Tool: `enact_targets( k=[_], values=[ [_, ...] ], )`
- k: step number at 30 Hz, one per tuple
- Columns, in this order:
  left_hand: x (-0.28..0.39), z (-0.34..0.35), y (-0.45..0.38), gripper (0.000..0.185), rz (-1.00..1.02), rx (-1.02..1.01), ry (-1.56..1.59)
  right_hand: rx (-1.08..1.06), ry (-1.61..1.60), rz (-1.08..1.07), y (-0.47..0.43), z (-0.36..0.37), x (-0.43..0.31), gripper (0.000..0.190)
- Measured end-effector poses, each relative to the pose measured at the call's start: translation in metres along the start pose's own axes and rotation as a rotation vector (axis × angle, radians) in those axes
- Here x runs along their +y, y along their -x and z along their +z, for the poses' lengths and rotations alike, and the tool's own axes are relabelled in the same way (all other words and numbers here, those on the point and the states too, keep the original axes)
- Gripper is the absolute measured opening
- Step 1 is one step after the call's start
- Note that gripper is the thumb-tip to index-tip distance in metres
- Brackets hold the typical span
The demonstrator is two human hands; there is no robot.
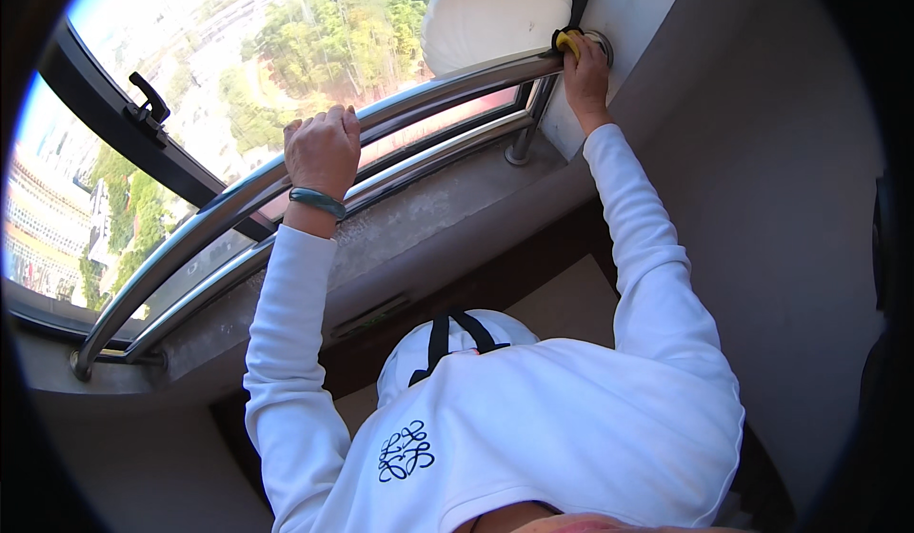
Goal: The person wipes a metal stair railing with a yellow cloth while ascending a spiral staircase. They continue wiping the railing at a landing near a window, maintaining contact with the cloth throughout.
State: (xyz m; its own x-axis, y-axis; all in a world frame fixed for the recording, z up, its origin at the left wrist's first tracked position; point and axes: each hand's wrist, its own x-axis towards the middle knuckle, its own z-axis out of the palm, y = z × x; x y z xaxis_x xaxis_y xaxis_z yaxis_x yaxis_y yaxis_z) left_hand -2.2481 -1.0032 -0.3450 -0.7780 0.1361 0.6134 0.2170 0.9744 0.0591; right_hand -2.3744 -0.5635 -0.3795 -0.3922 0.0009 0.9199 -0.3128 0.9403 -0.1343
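A polished metal handrail (457,89) curves across the window, with a second, lower rail (443,146) beneath it. My left hand (323,149), with a green bangle (318,202) at the wrist, is closed around the upper rail near its middle. At the rail's right end, my right hand (588,76) presses a yellow and black cloth or pad (569,40) against the metal, beside the round wall flange (602,46). The fingertips of my right hand are partly hidden behind the cloth.
Behind the rails is a window with a dark frame (207,189) and a black handle (148,101). Outside it hangs a large white rounded object (496,15). A grey concrete sill (428,208) runs below the rails, and a pale wall (643,1) stands at the right.
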Motion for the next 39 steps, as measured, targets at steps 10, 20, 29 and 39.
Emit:
enact_targets(
  k=[10, 20, 29, 39],
  values=[
    [0.002, -0.006, 0.001, 0.035, -0.005, 0.024, 0.064, -0.167, -0.091, -0.225, 0.018, -0.023, -0.138, 0.043],
    [-0.066, -0.033, 0.047, 0.043, -0.226, -0.039, -0.192, -0.371, -0.389, -0.443, 0.026, -0.019, -0.281, 0.049],
    [-0.122, -0.056, 0.093, 0.035, -0.287, 0.065, -0.168, -0.397, -0.229, -0.442, 0.002, -0.012, -0.227, 0.036],
    [-0.127, -0.051, 0.084, 0.036, -0.374, 0.131, -0.047, -0.805, -0.387, -0.490, -0.003, 0.015, -0.450, 0.041]
  ],
)
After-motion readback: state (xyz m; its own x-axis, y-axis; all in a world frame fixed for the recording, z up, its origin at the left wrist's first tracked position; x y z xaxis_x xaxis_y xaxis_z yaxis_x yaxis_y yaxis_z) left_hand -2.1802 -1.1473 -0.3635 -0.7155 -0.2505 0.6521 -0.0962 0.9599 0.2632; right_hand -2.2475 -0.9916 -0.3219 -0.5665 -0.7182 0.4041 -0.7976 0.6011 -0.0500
